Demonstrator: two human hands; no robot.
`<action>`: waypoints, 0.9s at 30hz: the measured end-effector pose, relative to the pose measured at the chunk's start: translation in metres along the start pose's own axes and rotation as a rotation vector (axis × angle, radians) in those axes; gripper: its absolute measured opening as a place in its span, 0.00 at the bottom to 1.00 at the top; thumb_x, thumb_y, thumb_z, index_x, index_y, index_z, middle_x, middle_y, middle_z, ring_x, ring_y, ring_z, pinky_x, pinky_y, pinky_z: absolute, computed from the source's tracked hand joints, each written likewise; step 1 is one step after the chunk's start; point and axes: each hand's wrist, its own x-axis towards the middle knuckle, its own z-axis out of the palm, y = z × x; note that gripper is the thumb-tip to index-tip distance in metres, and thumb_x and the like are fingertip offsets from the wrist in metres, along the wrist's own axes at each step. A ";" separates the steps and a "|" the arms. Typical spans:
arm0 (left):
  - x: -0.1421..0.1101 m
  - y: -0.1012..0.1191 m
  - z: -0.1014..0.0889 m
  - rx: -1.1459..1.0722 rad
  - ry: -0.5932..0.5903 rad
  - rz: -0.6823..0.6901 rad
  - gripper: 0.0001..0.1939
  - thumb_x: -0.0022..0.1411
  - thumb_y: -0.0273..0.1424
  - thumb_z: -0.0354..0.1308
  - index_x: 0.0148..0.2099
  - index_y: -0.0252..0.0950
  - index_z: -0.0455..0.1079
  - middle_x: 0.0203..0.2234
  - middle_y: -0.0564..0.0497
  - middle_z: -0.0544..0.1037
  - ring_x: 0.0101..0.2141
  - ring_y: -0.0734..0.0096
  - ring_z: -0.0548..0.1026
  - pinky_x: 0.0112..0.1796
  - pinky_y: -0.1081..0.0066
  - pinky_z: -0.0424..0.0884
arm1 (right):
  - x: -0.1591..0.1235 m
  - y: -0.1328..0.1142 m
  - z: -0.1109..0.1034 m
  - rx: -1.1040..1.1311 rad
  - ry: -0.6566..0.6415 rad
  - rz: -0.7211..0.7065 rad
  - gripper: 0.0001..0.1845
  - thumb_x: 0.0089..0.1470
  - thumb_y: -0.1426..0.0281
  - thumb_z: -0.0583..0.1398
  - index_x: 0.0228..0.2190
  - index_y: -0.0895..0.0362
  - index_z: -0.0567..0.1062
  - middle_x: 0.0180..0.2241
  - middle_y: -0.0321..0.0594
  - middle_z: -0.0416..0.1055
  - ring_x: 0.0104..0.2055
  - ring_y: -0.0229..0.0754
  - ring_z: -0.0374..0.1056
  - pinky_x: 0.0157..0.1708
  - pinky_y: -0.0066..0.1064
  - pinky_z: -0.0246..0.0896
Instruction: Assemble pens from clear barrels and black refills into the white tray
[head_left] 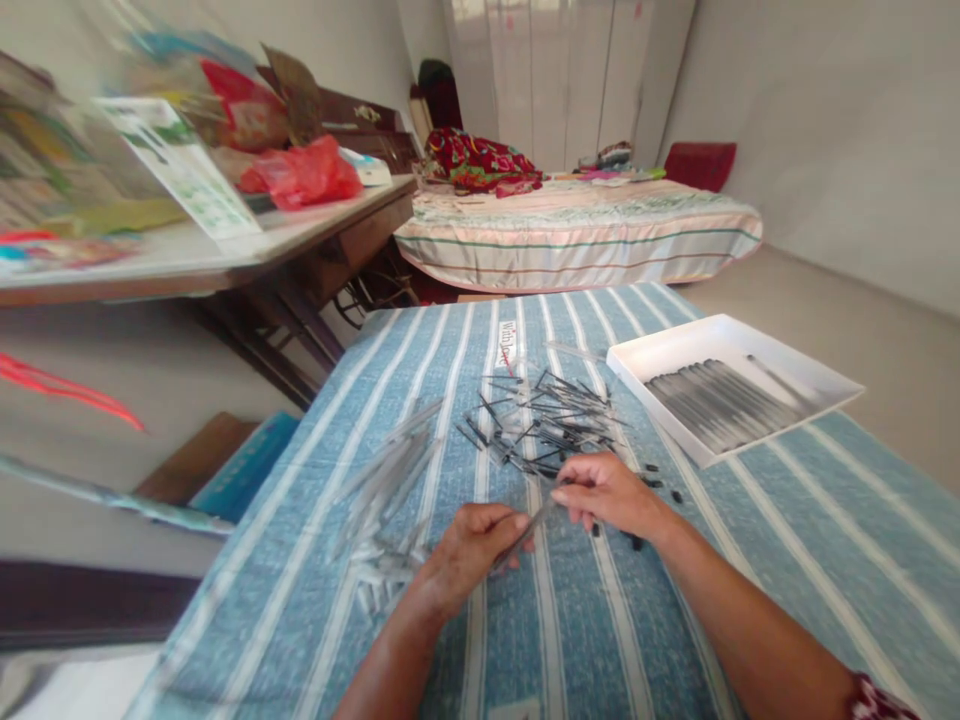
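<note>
My left hand is closed around a slim grey pen, holding it at a slant over the table. My right hand pinches the pen's far end between thumb and fingers. Just beyond the hands lies a loose heap of thin black sticks that look like pen refills. Long grey translucent tubes are piled left of them. Short pale pieces, perhaps caps, sit beside my left wrist. Several small black plugs are scattered around my right hand.
A shallow white box stands at the right, with a row of grey pens in it. The table wears a blue striped cloth. To the left is a desk with a red plastic bag; a bed stands behind.
</note>
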 end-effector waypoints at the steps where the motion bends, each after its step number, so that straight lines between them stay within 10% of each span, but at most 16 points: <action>1: 0.000 -0.001 -0.001 -0.060 -0.004 0.004 0.19 0.56 0.42 0.52 0.28 0.30 0.72 0.15 0.54 0.68 0.19 0.77 0.62 0.22 0.76 0.57 | -0.001 0.000 0.000 0.016 0.003 0.000 0.12 0.47 0.62 0.61 0.26 0.59 0.69 0.15 0.31 0.68 0.14 0.31 0.61 0.13 0.20 0.54; 10: -0.002 -0.010 0.008 -0.265 0.014 0.089 0.11 0.51 0.35 0.59 0.28 0.30 0.72 0.20 0.53 0.72 0.20 0.79 0.65 0.23 0.76 0.61 | -0.004 0.009 0.026 0.394 -0.083 -0.017 0.16 0.44 0.62 0.65 0.31 0.61 0.70 0.19 0.38 0.74 0.16 0.36 0.66 0.15 0.24 0.59; 14: -0.006 -0.007 0.000 0.083 0.065 0.142 0.11 0.54 0.35 0.54 0.28 0.31 0.72 0.18 0.54 0.69 0.21 0.76 0.66 0.24 0.76 0.60 | -0.007 0.011 0.030 0.412 -0.075 -0.012 0.14 0.46 0.64 0.64 0.30 0.61 0.71 0.20 0.39 0.74 0.17 0.36 0.68 0.17 0.25 0.60; 17: -0.016 -0.004 -0.025 0.520 0.335 0.181 0.11 0.55 0.31 0.52 0.27 0.33 0.72 0.22 0.52 0.71 0.27 0.73 0.68 0.30 0.74 0.60 | -0.006 0.012 0.024 0.455 0.033 -0.025 0.12 0.47 0.64 0.64 0.29 0.60 0.70 0.20 0.40 0.75 0.18 0.37 0.68 0.17 0.25 0.61; 21: -0.034 -0.005 -0.063 0.834 0.610 -0.094 0.10 0.54 0.33 0.51 0.27 0.35 0.71 0.22 0.51 0.73 0.26 0.70 0.70 0.28 0.73 0.59 | -0.004 0.015 0.018 0.512 0.126 -0.038 0.12 0.47 0.66 0.64 0.30 0.60 0.70 0.20 0.41 0.75 0.17 0.38 0.68 0.17 0.26 0.61; 27: -0.041 -0.014 -0.075 1.050 0.458 -0.342 0.09 0.49 0.31 0.53 0.28 0.36 0.73 0.27 0.45 0.77 0.30 0.58 0.74 0.27 0.69 0.59 | -0.003 0.016 0.021 0.508 0.111 -0.027 0.12 0.46 0.66 0.64 0.29 0.60 0.70 0.19 0.41 0.75 0.17 0.38 0.68 0.17 0.27 0.61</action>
